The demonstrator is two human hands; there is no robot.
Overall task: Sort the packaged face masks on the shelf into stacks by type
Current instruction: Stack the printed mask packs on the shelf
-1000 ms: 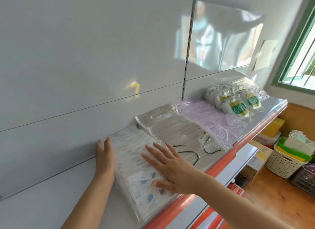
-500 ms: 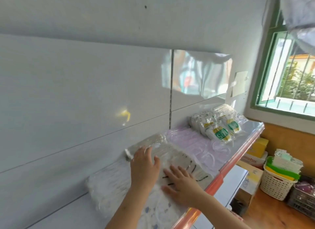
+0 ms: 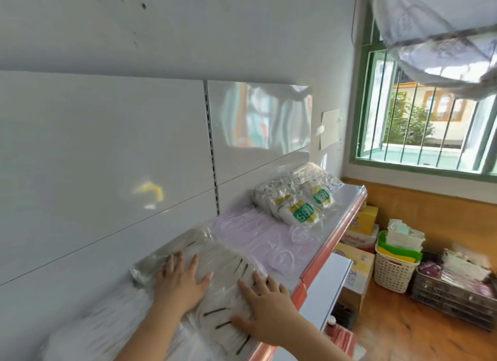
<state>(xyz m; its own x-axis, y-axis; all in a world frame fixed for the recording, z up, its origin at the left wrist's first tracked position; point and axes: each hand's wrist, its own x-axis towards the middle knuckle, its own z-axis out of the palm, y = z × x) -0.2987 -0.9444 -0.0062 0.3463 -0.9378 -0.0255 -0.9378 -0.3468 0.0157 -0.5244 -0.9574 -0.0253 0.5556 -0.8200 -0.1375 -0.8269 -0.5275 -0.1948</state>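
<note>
Masks lie in rows along the shelf, grouped by type, likely so each kind stays apart. Largest to smallest: blurred white stack at the near end, grey stack beside it, pink stack next, N95 packs at the far end. Left hand and right hand lie flat on the grey stack, fingers spread, gripping nothing, probably pressing it square.

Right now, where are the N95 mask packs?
In the head view, the N95 mask packs sit at the shelf's far right end, just beyond the pink masks.
</note>
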